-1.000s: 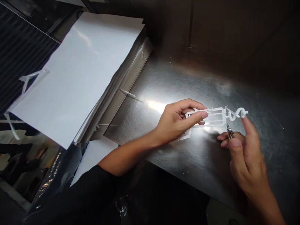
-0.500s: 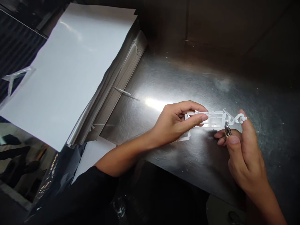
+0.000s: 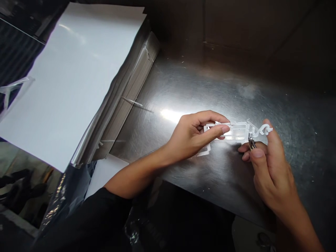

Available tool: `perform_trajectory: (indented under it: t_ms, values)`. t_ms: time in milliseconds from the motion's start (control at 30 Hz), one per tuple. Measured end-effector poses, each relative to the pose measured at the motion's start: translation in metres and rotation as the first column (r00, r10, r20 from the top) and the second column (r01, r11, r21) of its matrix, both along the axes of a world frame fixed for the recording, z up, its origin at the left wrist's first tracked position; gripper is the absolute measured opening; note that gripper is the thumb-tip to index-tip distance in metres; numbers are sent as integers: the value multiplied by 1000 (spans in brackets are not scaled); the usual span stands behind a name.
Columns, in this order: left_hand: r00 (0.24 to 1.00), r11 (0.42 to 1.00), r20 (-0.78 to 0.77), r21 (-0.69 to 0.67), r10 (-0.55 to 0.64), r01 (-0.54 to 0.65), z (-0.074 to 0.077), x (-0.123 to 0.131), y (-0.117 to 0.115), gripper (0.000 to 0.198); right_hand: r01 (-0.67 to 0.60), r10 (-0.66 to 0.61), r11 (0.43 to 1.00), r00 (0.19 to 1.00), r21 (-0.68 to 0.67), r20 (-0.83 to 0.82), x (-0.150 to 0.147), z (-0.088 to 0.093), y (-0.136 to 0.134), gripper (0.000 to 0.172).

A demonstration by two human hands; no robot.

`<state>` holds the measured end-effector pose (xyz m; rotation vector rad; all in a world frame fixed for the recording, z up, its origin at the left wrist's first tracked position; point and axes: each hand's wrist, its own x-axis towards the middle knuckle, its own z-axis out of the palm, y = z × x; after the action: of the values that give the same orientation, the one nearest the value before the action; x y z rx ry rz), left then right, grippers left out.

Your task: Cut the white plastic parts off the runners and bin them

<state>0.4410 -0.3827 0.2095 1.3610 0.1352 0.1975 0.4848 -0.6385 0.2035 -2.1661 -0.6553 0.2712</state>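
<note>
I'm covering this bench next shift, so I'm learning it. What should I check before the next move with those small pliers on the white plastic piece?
Left hand on white plastic frame: ok, fingers wrapped around it.
Small metal pliers in right hand: ok, held between the fingers.
Pliers tip on the frame: cannot tell, it sits at the edge, contact unclear.
Steel bench: not ok, loose white bits lie scattered on it.
Stack of white sheets: ok, apart from both hands.
</note>
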Motion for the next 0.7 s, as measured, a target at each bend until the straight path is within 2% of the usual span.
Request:
perform_trajectory:
  t_ms: [167,400,533,700]
  values:
    - [1000,1000,22,-4,-7,7,0,1,0,19,-24,24,1000,1000,-5,10,0,1,0,72]
    - [999,999,-33,53,-4,5,-1,2,0,36,-42,44,998,998,-47,40,1,3,-1,72]
    - [1000,1000,-17,5,-17,17,-5,3,0,31,-47,58,990,995,-132,85,0,-3,-3,71]
    - [999,999,-37,1,-32,32,-6,3,0,32,25,1,975,993,-220,117,-4,-11,-4,73]
